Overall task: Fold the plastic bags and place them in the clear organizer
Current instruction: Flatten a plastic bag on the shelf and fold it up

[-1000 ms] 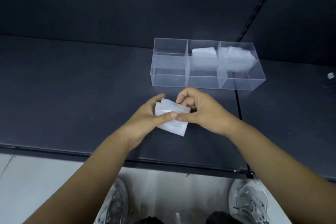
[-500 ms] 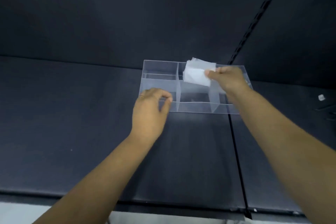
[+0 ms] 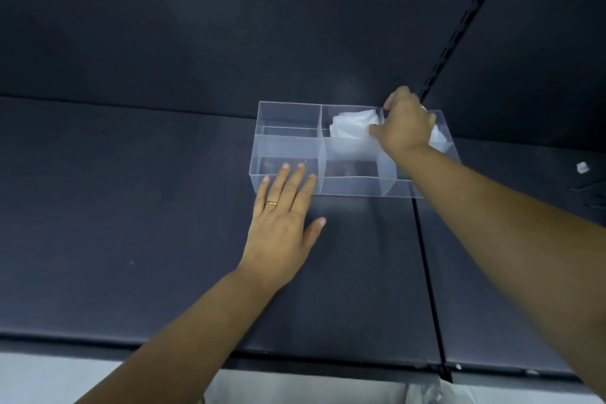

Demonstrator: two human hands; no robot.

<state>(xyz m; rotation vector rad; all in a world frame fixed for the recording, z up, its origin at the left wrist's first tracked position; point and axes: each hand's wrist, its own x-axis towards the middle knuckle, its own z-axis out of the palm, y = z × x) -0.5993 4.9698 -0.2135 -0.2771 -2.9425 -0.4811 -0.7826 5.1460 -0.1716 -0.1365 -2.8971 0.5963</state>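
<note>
The step in hand is the placing: the folded plastic bag (image 3: 351,129) sits down in the middle compartment of the clear organizer (image 3: 288,147), which stands just right of the frame's centre on the dark shelf (image 3: 131,207). The right hand (image 3: 406,128) reaches over the divider between the middle and right compartments. Its thumb and curled fingers appear to pinch the bag's right edge, though the hand itself hides the contact. The left hand (image 3: 283,223) lies flat with straight, slightly spread fingers, their tips against the near wall of the empty left compartment, probably to steady the box. A second bag (image 3: 437,136) shows in the right compartment, mostly hidden by the right wrist. The next move calls for letting go without dragging the springy plastic back out, so a light press before the hand lifts would likely help the fold hold. Half a second ago the bag was held above the organizer's rim and the left hand was loosely curled near the front wall. Now the bag is lowered inside and that hand has flattened.
</note>
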